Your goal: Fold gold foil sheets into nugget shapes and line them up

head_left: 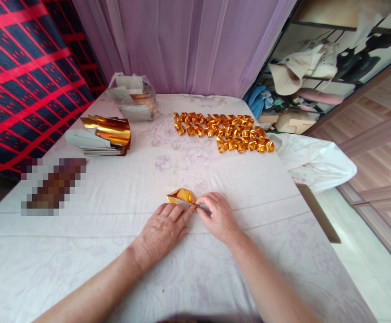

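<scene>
One curled stack of gold-foil paper (113,132) sits left, a clear plastic bag (140,98) behind. Centrally, the left hand (163,229), fingers together, covers the near edge of a partly folded foil sheet (183,195); the right hand (217,216) pinches its right end. Rowed foil ingots (229,130) sit beyond; far right, a white bag (319,161).

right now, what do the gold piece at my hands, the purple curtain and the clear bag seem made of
Gold piece: probably foil-faced paper; mirror-like gold, with a matte grey side showing.
Purple curtain: likely thin fabric, softly sheened; hangs in vertical folds.
Clear bag: apparently thin plastic; glossy, crinkled, transparent.
</scene>
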Available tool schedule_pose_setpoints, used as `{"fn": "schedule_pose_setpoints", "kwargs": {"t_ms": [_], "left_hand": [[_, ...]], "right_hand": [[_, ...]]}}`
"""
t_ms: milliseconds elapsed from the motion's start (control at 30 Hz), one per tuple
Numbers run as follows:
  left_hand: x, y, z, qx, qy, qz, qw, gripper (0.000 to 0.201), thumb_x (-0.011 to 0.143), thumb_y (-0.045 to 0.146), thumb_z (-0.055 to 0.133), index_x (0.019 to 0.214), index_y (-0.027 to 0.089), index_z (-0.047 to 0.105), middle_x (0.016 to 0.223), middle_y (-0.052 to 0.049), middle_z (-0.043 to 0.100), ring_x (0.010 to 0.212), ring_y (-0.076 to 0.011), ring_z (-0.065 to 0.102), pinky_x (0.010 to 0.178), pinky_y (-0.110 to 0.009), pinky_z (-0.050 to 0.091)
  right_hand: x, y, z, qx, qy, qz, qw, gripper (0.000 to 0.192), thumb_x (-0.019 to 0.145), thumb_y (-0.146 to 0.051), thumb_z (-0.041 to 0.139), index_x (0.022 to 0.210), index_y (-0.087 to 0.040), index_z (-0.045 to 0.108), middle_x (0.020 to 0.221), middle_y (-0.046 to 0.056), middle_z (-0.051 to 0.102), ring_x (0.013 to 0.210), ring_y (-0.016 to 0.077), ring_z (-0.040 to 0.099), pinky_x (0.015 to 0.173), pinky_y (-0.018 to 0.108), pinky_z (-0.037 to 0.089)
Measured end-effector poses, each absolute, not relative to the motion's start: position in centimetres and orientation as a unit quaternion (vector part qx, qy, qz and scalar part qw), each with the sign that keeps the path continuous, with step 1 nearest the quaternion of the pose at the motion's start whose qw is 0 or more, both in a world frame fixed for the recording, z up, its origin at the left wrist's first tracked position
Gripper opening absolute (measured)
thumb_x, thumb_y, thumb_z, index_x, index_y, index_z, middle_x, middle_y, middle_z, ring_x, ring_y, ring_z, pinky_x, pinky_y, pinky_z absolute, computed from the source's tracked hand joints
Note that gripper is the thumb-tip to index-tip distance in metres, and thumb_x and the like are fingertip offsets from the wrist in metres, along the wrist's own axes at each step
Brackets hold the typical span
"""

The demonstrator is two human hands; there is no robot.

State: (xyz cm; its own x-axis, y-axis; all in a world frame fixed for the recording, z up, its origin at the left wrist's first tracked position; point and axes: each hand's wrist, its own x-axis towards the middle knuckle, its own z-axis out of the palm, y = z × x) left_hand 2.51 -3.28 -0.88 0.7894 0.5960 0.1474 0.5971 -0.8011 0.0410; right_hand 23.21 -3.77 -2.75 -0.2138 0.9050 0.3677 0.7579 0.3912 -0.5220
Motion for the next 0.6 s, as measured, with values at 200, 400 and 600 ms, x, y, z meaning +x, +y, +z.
{"fn": "schedule_pose_setpoints", "kwargs": {"t_ms": [200,400,600], "left_hand": [[2.43,-3.27,-1.15,-0.946,-0.314,-0.077,0.001,0.042,0.096,0.033,0.050,0.136,0.017,0.050,0.114,-0.011,0.061,0.102,-0.0254,0.057,0.092,-0.042,0.044],[2.50,-3.24,-1.14,-0.948,-0.310,-0.064,0.012,0.048,0.094,0.034,0.055,0.139,0.019,0.047,0.115,-0.010,0.061,0.102,-0.0261,0.057,0.092,-0.043,0.044],[2.43,-3.24,-1.12,-0.946,-0.317,-0.073,0.001,0.044,0.097,0.034,0.049,0.139,0.020,0.048,0.116,-0.010,0.061,0.103,-0.0250,0.056,0.093,-0.042,0.044]], "right_hand": [[22.99,-3.75,-2.81,-0.551,-0.763,0.111,0.319,0.019,0.080,-0.007,0.058,0.088,-0.024,0.060,0.087,0.003,0.068,0.085,0.0222,0.061,0.079,0.037,0.045],[22.75,-3.71,-2.82,-0.561,-0.755,0.105,0.324,0.018,0.080,-0.006,0.058,0.085,-0.024,0.060,0.085,0.003,0.068,0.083,0.0216,0.060,0.077,0.036,0.044],[22.72,-3.77,-2.84,-0.561,-0.756,0.107,0.319,0.016,0.081,-0.008,0.059,0.086,-0.024,0.060,0.086,0.003,0.067,0.084,0.0220,0.060,0.078,0.036,0.044]]}}
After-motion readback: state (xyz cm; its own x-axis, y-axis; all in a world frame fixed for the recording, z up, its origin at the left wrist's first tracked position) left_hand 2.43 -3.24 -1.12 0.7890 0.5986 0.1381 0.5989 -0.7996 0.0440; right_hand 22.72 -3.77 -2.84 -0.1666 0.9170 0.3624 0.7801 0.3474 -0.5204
